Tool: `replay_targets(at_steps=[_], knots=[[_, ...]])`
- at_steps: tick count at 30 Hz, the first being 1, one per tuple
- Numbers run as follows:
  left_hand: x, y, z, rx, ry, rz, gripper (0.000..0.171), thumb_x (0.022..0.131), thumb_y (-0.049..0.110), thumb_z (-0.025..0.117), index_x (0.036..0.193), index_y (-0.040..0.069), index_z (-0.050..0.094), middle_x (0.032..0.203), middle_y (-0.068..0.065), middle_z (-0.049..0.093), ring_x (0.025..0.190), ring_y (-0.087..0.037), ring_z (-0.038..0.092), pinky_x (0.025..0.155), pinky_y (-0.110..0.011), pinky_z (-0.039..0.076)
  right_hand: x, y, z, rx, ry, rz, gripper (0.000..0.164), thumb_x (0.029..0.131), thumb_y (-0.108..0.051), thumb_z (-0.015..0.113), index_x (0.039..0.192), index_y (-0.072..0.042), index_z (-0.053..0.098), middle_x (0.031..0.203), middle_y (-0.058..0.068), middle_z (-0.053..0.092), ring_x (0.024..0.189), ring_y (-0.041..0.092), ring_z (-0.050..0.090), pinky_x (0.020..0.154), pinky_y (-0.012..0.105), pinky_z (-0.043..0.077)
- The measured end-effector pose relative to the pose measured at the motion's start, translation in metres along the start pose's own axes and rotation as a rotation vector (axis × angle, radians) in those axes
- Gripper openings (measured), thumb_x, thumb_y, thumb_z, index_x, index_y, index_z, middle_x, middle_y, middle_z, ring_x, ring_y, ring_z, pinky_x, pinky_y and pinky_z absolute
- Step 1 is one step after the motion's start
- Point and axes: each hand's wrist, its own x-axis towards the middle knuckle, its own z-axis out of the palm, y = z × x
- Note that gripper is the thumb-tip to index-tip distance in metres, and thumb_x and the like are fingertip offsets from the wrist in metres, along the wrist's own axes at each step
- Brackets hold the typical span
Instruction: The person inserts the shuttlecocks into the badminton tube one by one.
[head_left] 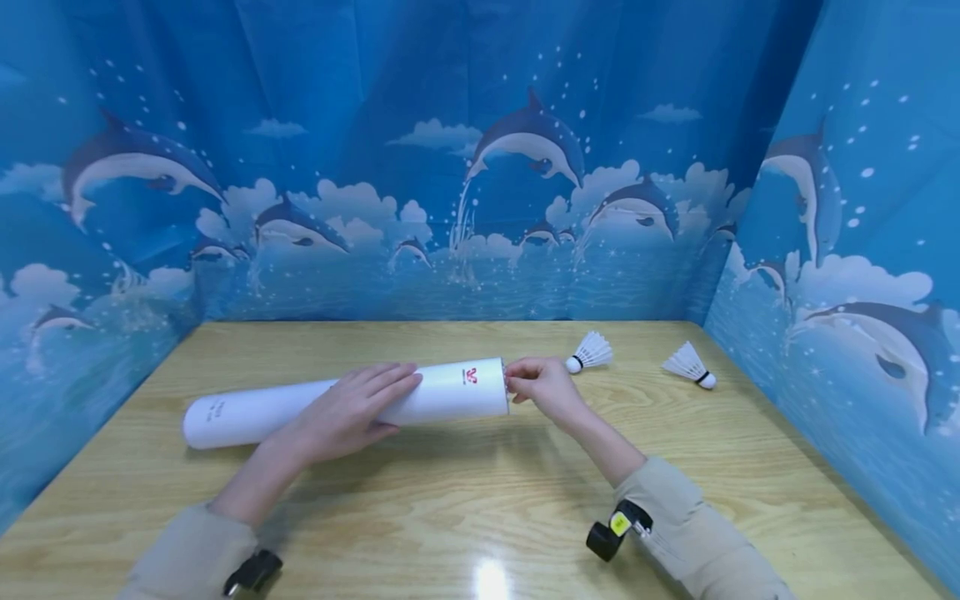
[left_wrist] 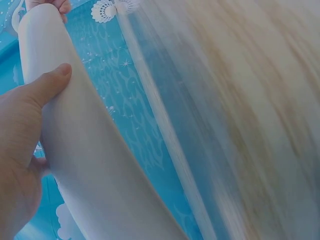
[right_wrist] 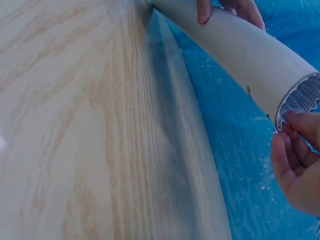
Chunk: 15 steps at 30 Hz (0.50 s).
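Note:
A long white shuttlecock tube (head_left: 450,400) with a red logo near its right end lies across the middle of the head view, tilted slightly up at that end. My left hand (head_left: 348,417) grips it around the middle, thumb on the near side. At the tube's open right end is my right hand (head_left: 547,390). In the right wrist view, white feathers of a shuttlecock (right_wrist: 300,97) fill the tube's mouth, and the right thumb and fingers pinch their edge at the rim. The shuttlecock's cork is hidden inside the tube.
Two loose white shuttlecocks lie on the wooden table (head_left: 465,517) beyond and right of my right hand: a nearer one (head_left: 592,352) and one farther right (head_left: 688,365). A blue dolphin-print curtain (head_left: 360,283) borders the table's back and sides.

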Motion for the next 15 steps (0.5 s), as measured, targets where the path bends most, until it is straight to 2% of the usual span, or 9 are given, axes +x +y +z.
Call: replay_targets(at_steps=[9, 15], knots=[[-0.0002, 0.0015, -0.0019, 0.007, -0.013, -0.004, 0.082, 0.067, 0.024, 0.083, 0.137, 0.005, 0.043, 0.135, -0.015, 0.048, 0.119, -0.032, 0.048, 0.093, -0.049, 0.045, 0.0, 0.001, 0.001, -0.059, 0.026, -0.041, 0.013, 0.084, 0.005, 0.059, 0.094, 0.011, 0.066, 0.089, 0.017, 0.067, 0.074, 0.017, 0.062, 0.063, 0.03, 0.055], [0.0009, 0.0013, -0.0024, 0.012, -0.005, -0.004, 0.082, 0.067, 0.024, 0.083, 0.137, 0.004, 0.043, 0.134, -0.015, 0.048, 0.118, -0.032, 0.049, 0.092, -0.049, 0.046, -0.0004, -0.0006, -0.0007, -0.101, 0.047, -0.022, 0.013, 0.086, -0.001, 0.061, 0.097, 0.005, 0.066, 0.089, 0.011, 0.067, 0.083, 0.029, 0.061, 0.066, 0.034, 0.056]])
